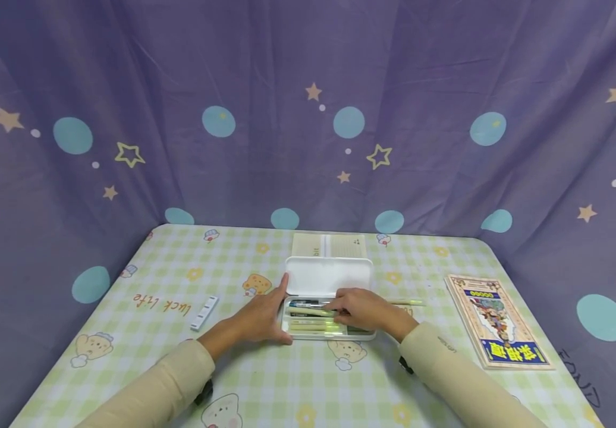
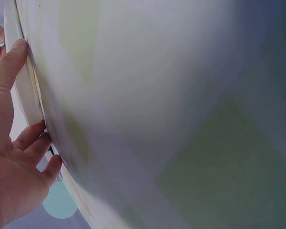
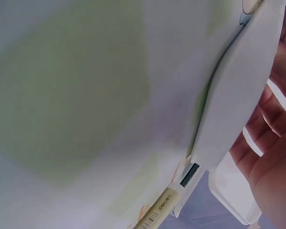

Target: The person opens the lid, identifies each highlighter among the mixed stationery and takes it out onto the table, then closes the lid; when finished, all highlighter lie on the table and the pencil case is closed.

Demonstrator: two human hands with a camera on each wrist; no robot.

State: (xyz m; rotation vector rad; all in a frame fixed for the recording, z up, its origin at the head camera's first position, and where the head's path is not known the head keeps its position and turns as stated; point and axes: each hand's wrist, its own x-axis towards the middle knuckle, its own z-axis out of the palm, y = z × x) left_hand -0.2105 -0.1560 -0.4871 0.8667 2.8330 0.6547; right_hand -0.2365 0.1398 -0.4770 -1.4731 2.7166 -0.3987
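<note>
Head view: white case (image 1: 313, 337) sits open low centre of the frame, pens (image 1: 308, 327) inside, lid (image 1: 319, 275) tilted back. Left hand (image 1: 262, 316) spans the case's left end and grips it, thumb at the near edge, fingers at the far side. Right hand (image 1: 360, 307) reaches in from the right, fingers bent onto the pens; can't tell if one is pinched. Loose pen (image 1: 409, 302) right of the case, notebook (image 1: 329, 245) behind it, book (image 1: 500, 321) at right, white strip (image 1: 204, 313) at left.

Left wrist view: thumb and fingertips touch the case edge, far left.

Right wrist view: fingers curl behind the case wall at right, tips hidden; loose pen at bottom centre.
</note>
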